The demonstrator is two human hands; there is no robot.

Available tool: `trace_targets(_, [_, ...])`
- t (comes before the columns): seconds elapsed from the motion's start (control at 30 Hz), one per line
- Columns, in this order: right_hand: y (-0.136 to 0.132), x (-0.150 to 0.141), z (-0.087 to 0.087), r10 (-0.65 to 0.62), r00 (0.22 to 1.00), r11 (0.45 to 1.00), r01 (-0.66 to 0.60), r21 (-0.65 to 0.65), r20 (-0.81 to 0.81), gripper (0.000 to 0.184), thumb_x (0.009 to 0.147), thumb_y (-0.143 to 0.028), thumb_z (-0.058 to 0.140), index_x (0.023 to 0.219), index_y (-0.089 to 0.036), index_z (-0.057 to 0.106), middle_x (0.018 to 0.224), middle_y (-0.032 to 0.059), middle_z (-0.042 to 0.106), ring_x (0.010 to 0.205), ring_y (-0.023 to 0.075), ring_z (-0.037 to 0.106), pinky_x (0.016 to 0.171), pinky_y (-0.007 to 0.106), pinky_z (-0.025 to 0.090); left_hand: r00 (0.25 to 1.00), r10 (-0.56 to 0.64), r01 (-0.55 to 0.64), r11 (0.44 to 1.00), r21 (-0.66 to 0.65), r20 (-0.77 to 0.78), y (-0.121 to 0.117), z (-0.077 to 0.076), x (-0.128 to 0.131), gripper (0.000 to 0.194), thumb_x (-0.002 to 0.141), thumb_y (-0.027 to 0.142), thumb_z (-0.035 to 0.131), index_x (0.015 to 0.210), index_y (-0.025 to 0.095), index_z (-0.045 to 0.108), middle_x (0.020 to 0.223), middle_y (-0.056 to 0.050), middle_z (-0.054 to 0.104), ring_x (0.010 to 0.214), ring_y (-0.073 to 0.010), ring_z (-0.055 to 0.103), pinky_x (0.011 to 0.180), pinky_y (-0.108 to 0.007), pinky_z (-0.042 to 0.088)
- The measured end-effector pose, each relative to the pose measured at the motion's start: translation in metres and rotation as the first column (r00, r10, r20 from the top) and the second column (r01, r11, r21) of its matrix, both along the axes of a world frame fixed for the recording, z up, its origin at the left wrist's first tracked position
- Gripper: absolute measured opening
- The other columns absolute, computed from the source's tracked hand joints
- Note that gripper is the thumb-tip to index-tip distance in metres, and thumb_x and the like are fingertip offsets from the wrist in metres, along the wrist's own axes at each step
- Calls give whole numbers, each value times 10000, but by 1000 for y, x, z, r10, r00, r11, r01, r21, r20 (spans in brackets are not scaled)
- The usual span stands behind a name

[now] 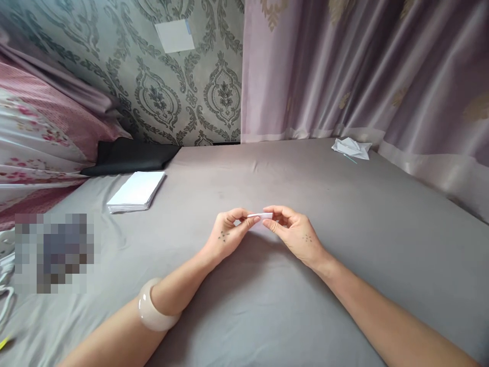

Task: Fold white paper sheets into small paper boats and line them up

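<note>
A small folded piece of white paper [261, 216] is held up between my two hands, above the grey sheet. My left hand [229, 232] pinches its left end between thumb and fingers. At the right end, the thumb and fingers of my right hand [296, 232] are closed on the same paper. The fingertips behind the paper are partly hidden. On the left lies a stack of white paper [137, 188], well apart from both hands.
A grey sheet [344, 244] covers the flat surface. White folded papers [352, 148] lie at the back right beside a thin greenish stick [350, 159]. A black cloth-like item [133, 155] is at the back left. White cables [5, 285] and a blurred patch are at the left edge.
</note>
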State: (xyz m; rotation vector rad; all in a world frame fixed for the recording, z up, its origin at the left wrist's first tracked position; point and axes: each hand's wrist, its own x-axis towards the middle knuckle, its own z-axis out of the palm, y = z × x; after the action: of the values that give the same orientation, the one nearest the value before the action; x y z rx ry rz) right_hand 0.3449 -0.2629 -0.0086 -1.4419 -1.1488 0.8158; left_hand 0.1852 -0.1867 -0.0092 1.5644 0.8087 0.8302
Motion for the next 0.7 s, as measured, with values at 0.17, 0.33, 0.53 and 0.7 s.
trace_targets(0.17, [-1,-2,3,57,992,997,-62,-35,-110,233,770,-435,674,818,-209,706,814,19,712,779,167,635,731,297,494,999,-35,35,988,-148,4,-2,-2,0,266,741,436,725,760,171,744,654,0,642,628,-120,532,617,-239,406])
trace_targets(0.33, [-1,-5,5,41,978,992,-65,-111,-205,340,795,-458,641,1005,-197,702,910,43,724,795,164,646,699,286,503,988,47,-4,961,-277,147,-2,-3,2,251,742,414,735,709,165,730,672,-15,665,657,-122,559,667,-247,437])
trace_targets(0.53, [2,12,4,186,982,972,-189,-141,-36,298,847,-439,567,920,-212,746,826,18,719,783,174,636,737,308,492,984,-106,147,937,-316,141,3,-4,1,308,726,339,760,982,178,703,809,-20,678,741,-126,588,729,-261,451])
trace_targets(0.7, [8,21,-4,46,997,996,-41,-83,61,251,808,-395,630,962,-215,715,884,28,721,800,177,650,740,306,498,973,-225,228,928,-295,45,3,-5,1,486,711,305,759,1166,199,624,718,12,629,650,-107,546,658,-247,433])
